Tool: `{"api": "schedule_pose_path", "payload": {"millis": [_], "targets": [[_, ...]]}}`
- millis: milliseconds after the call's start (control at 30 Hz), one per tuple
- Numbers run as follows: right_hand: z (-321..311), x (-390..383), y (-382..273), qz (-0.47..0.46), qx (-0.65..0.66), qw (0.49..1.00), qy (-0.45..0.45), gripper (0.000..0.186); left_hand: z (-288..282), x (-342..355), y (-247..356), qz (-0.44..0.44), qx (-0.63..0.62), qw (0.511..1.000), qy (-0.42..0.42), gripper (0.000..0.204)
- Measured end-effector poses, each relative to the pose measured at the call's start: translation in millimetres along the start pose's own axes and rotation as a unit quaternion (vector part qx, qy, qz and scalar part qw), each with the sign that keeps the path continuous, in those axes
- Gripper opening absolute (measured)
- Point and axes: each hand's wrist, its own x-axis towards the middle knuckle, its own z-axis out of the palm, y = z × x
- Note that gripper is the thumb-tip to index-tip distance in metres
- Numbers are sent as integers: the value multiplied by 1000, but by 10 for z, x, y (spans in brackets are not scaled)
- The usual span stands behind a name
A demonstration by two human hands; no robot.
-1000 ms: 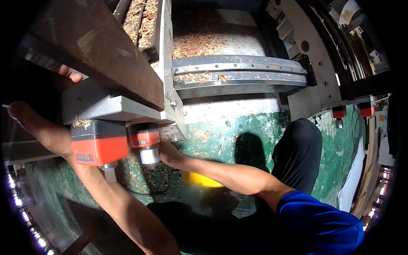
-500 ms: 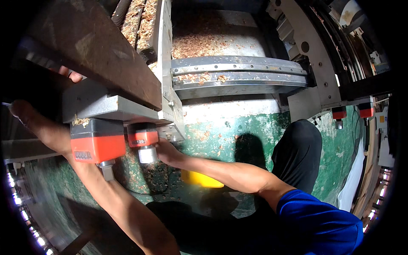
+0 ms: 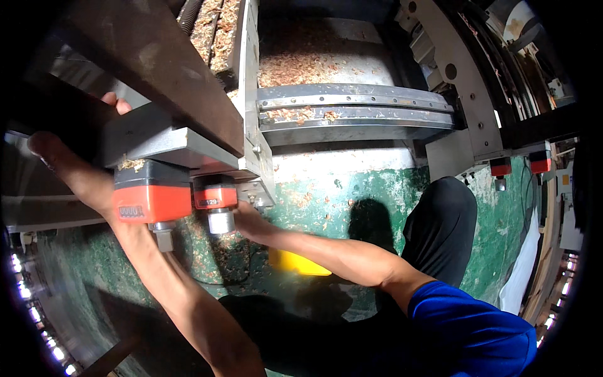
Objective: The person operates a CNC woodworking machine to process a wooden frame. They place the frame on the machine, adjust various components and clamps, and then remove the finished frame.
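My left hand (image 3: 81, 179) reaches up at the left around a dark bar (image 3: 75, 129) of a machine. Its thumb is on the near side and two fingertips show beyond; the rest is hidden. Beside the wrist hangs a large orange-and-black counter dial (image 3: 152, 202) with a metal shaft below. A smaller orange-and-black counter dial (image 3: 215, 196) with a silver knob (image 3: 221, 221) sits to its right. My right hand (image 3: 251, 223) is just behind that smaller dial, under the grey bracket (image 3: 254, 191). Its fingers are hidden, so whether it grips anything cannot be seen.
A brown beam (image 3: 157, 75) slants over the left side. A grey metal crossrail (image 3: 358, 119) spans to an upright frame (image 3: 461, 81). Wood shavings (image 3: 295, 66) cover the bed behind. A yellow object (image 3: 300, 262) lies on the green floor (image 3: 326, 207). Two more orange dials (image 3: 541, 162) hang at right.
The beam, both left dials and my left hand appear slightly farther right, with the dials a little higher. My right hand has shifted slightly upward, still beside the smaller dial.
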Motion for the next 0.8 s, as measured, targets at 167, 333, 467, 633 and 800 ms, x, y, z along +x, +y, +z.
{"api": "schedule_pose_path", "payload": {"millis": [167, 333, 467, 633, 800], "targets": [[20, -58, -153, 6, -11, 1000, -3, 73, -20, -19, -2, -6, -2, 1000, 2, 62], [-13, -71, -204, -7, -11, 1000, 12, 71, 26, -22, -50, -13, -13, 1000, -4, 63], [20, -87, -148, 14, 42, 999, -13, 51, -10, -27, 2, -10, -8, 1000, -2, 63], [-75, -62, -149, 57, 50, 996, -53, 18, -13, -33, 10, -10, -12, 1000, -2, 63], [-161, -46, -174, 73, -21, 996, -36, 21, 29, -48, -69, -16, -21, 1000, -7, 63]]}}
